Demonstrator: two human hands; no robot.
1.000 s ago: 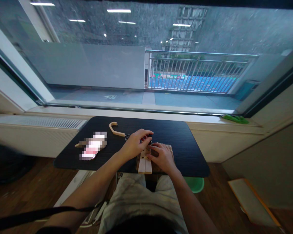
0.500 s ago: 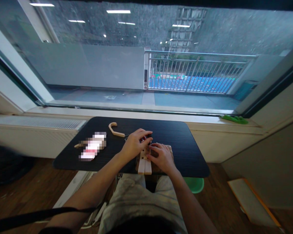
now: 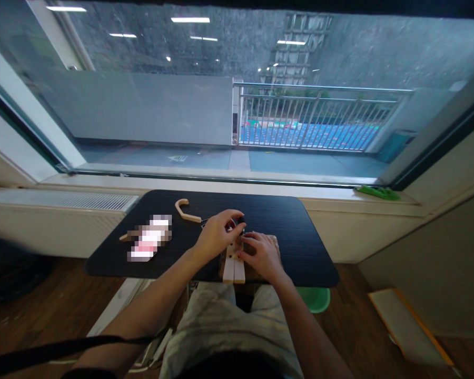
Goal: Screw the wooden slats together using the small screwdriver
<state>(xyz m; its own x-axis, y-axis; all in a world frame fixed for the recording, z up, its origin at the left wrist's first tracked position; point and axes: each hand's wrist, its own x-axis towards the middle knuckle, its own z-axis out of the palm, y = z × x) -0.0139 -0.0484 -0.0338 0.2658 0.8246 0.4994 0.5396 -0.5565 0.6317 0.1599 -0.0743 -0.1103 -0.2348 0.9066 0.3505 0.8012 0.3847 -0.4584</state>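
Note:
A pale wooden assembly (image 3: 233,266) lies near the front edge of the small black table (image 3: 300,247). My right hand (image 3: 263,255) rests curled on its top and holds it down. My left hand (image 3: 217,234) is closed in a pinch over a small dark object with a red part (image 3: 239,223) at the far end of the wood. What that object is I cannot make out. A curved wooden hook piece (image 3: 185,209) lies just beyond my left hand.
A blurred pink and white item (image 3: 148,243) and a short wooden stick (image 3: 123,237) lie on the table's left part. A large window (image 3: 229,95) and sill stand behind. A green stool (image 3: 316,297) sits under the table at right, and a flat board (image 3: 408,326) lies on the floor.
My left hand's fingers have shifted slightly over the small dark object. The right hand and the wooden assembly stay in place.

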